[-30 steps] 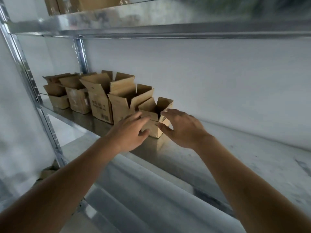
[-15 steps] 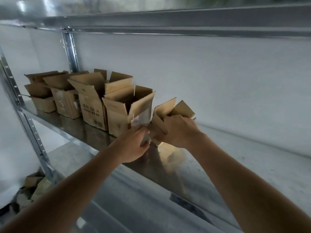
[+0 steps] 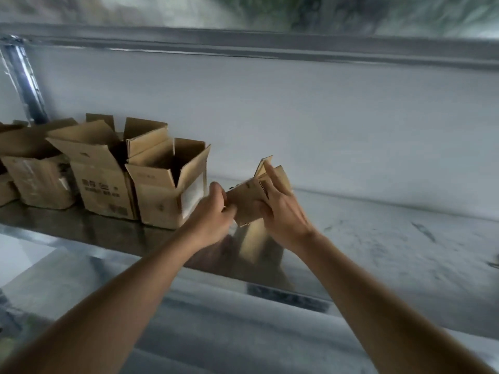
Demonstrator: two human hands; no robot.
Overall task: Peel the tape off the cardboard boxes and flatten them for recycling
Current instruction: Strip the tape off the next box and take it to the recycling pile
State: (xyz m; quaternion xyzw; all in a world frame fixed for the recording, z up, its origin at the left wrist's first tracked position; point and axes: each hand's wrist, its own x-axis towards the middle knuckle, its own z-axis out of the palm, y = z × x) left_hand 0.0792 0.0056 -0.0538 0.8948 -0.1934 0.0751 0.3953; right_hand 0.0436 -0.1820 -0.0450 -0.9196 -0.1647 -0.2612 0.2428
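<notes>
Both hands' grip was clamped on the small box (image 3: 249, 202), left hand (image 3: 213, 209) pinching, right hand (image 3: 280, 209) bracing, above the shelf (image 3: 378, 238) front edge; best peel slowly, box steadied.

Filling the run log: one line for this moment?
small box lifted off shelf | left hand pinches edge | right hand grips it | four boxes wait

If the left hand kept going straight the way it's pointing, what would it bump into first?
The left hand already pinches the near edge of the small box that the right hand holds above the shelf. So that box comes first. Behind it is probably the wall, though depth is unclear.
</notes>
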